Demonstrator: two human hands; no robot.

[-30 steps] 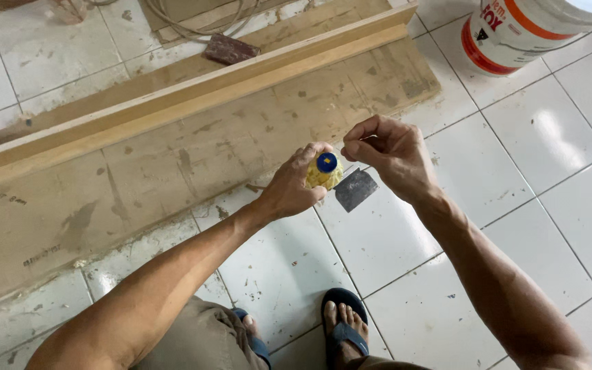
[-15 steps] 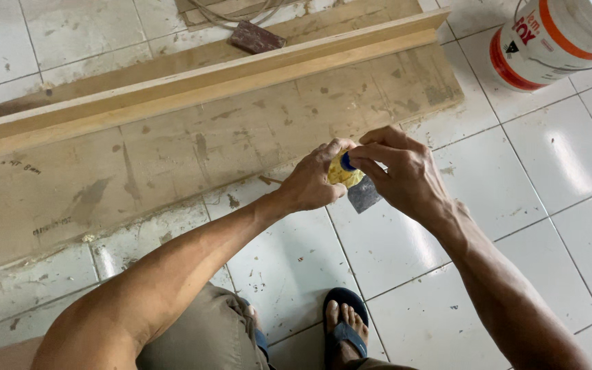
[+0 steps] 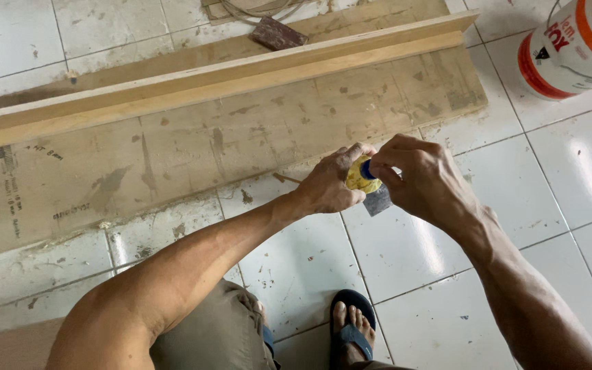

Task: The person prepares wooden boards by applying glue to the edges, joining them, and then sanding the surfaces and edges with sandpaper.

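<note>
Presently both hands met over the tiled floor (image 3: 556,185): left hand (image 3: 327,185) gripped small yellow tube (image 3: 359,179), right hand (image 3: 423,181) pinched its blue cap (image 3: 368,168).

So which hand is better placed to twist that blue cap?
Probably the right hand: its fingertips already pinch the blue cap, while the left hand wraps the small yellow bottle and steadies it.
</note>
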